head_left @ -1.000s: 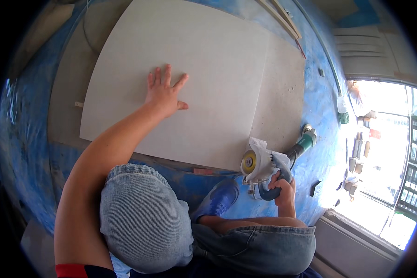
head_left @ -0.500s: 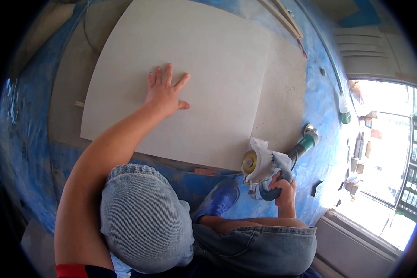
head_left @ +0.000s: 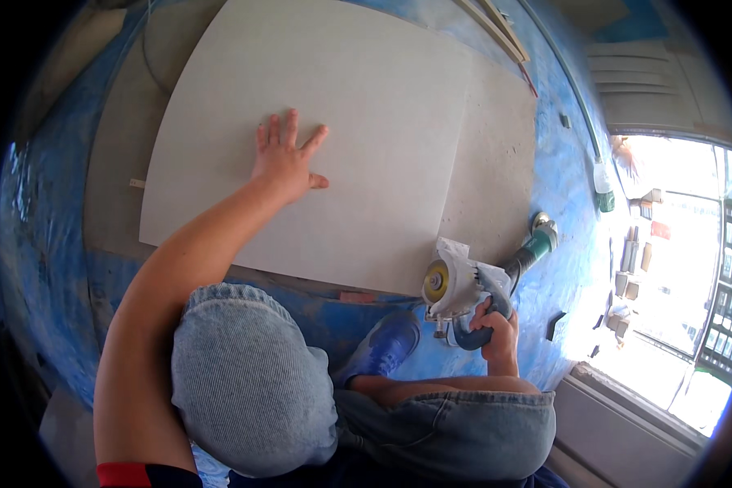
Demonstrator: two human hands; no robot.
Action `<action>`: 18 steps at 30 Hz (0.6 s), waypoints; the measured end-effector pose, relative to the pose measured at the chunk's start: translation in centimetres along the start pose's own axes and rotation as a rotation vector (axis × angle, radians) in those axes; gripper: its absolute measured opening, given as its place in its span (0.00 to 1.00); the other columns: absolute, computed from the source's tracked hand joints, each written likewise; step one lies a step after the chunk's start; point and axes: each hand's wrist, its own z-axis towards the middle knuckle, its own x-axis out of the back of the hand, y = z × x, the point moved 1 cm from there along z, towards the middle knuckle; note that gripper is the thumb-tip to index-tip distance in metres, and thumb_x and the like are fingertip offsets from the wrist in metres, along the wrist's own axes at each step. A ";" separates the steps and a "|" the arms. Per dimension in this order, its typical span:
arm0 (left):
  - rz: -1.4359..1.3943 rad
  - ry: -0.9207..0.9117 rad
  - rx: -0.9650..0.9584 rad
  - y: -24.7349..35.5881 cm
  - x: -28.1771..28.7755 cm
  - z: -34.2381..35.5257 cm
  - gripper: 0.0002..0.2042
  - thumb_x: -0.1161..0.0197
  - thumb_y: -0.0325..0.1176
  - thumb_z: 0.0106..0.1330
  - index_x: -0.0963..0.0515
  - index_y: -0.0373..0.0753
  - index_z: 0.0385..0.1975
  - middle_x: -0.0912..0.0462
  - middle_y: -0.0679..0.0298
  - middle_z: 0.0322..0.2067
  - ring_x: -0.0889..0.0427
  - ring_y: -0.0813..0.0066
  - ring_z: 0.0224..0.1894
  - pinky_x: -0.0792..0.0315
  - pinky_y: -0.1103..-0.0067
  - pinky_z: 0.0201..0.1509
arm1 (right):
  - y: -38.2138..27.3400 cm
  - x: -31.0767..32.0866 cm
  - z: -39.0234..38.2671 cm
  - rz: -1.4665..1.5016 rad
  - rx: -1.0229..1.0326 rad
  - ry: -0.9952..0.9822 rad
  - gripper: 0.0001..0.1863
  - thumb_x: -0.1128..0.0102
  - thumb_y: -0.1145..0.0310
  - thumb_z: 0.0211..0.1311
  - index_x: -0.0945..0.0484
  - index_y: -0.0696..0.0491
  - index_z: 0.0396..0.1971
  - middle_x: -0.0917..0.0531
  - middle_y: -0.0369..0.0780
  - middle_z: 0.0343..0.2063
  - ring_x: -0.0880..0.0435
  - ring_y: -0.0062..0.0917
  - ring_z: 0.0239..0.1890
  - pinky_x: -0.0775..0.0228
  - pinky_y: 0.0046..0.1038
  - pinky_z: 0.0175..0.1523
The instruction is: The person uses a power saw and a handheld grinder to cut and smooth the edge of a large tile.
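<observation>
My left hand (head_left: 283, 167) lies flat on a large pale tile (head_left: 366, 146), its fingers spread. My right hand (head_left: 500, 332) is wrapped round the dark handle of a handheld circular saw (head_left: 462, 291) with a white, dusty guard and a yellow-centred disc. The saw is at the tile's near right corner; whether the disc touches the edge I cannot tell. Under the tile lies a dusty grey board (head_left: 492, 154), which shows along its right and left sides. Just behind the saw, a green angle grinder (head_left: 535, 248) rests on the blue floor sheet.
Blue sheeting (head_left: 565, 175) covers the floor. Wooden strips (head_left: 496, 32) lie at the far right. A bottle with a green lower part (head_left: 603, 191) stands by a bright doorway on the right. My blue shoe (head_left: 389, 346) is close to the tile's near edge. A cable (head_left: 149, 57) runs at the far left.
Almost nothing differs. The whole view has shifted very slightly; my left hand stays on the tile and my right hand keeps hold of the saw at the same corner.
</observation>
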 end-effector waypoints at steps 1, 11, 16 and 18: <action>0.003 -0.001 0.003 0.0 0.0 0.0 0.46 0.39 0.65 0.64 0.56 0.65 0.79 0.67 0.47 0.79 0.64 0.38 0.79 0.63 0.49 0.79 | 0.0 0.0 0.0 0.000 -0.001 0.000 0.12 0.46 0.76 0.43 0.25 0.60 0.32 0.24 0.41 0.21 0.24 0.29 0.22 0.29 0.29 0.33; 0.030 -0.014 0.003 -0.2 -0.6 0.5 0.48 0.40 0.67 0.64 0.59 0.66 0.79 0.68 0.47 0.79 0.63 0.37 0.79 0.62 0.49 0.79 | -0.1 -0.4 -0.4 0.017 -0.004 0.002 0.09 0.46 0.78 0.42 0.25 0.61 0.28 0.24 0.42 0.20 0.25 0.27 0.22 0.32 0.29 0.30; 0.029 -0.010 0.003 0.1 0.4 0.7 0.47 0.39 0.66 0.64 0.58 0.66 0.79 0.68 0.47 0.79 0.63 0.38 0.79 0.62 0.49 0.79 | -0.1 0.0 -0.2 -0.001 -0.015 -0.017 0.11 0.47 0.76 0.43 0.26 0.60 0.31 0.24 0.41 0.20 0.25 0.29 0.22 0.29 0.29 0.33; 0.029 -0.011 0.005 0.1 0.5 0.8 0.47 0.39 0.66 0.63 0.58 0.66 0.79 0.68 0.47 0.79 0.63 0.38 0.79 0.62 0.49 0.80 | -0.3 -0.3 -0.3 0.048 -0.009 0.005 0.09 0.46 0.79 0.42 0.25 0.61 0.28 0.24 0.42 0.19 0.26 0.28 0.22 0.32 0.29 0.30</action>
